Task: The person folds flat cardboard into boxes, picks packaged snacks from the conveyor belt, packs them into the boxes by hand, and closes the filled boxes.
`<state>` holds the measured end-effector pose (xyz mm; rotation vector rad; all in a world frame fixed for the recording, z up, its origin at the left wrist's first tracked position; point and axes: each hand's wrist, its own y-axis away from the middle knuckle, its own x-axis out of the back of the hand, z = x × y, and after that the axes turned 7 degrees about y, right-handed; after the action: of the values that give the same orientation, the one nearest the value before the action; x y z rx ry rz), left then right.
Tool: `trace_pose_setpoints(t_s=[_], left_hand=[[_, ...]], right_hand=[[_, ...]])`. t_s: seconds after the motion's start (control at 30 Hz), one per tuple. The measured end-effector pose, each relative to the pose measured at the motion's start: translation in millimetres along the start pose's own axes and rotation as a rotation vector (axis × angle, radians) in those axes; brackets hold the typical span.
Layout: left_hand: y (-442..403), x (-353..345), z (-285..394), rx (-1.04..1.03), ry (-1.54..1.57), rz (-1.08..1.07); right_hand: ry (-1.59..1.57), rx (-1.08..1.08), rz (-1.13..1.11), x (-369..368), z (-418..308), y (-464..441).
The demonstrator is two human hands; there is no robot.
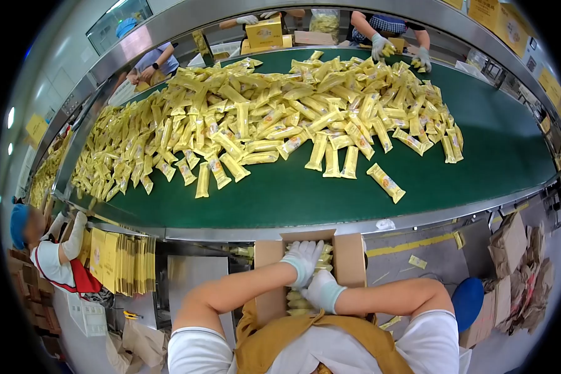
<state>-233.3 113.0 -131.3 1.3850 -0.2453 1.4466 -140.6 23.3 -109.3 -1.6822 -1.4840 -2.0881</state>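
Head view: a green conveyor belt (486,143) spans twelve o'clock, bearing a heap of yellow packets (280,118). At six o'clock stands an open carton (350,258). Over it, the gloved left hand (302,258) lies fingers extended; the right hand (323,291), towards five o'clock, curls, its grip untellable. Rows of bagged pieces (297,303) lie inside.

Snack packets (386,182): glossy, crinkled plastic film. Conveyor belt (498,137): smooth. Near rail (230,234): shiny metal. Open carton (350,252): matt cardboard. Gloves (303,258), apron (355,340): matt cloth.

Bright, evenly lit; strong fisheye edge distortion
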Motion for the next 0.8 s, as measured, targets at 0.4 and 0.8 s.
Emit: trace_pose_setpoints(t_s=[0.4, 0.8], left_hand=[[-109, 172, -82, -0.034, 0.44, 0.441], [-184, 135, -107, 0.13, 0.183, 0.51]], right_hand=[[-0.402, -1.07, 0.907, -82, 262, 48], [-0.357, -1.363, 0.687, 8, 283, -71]])
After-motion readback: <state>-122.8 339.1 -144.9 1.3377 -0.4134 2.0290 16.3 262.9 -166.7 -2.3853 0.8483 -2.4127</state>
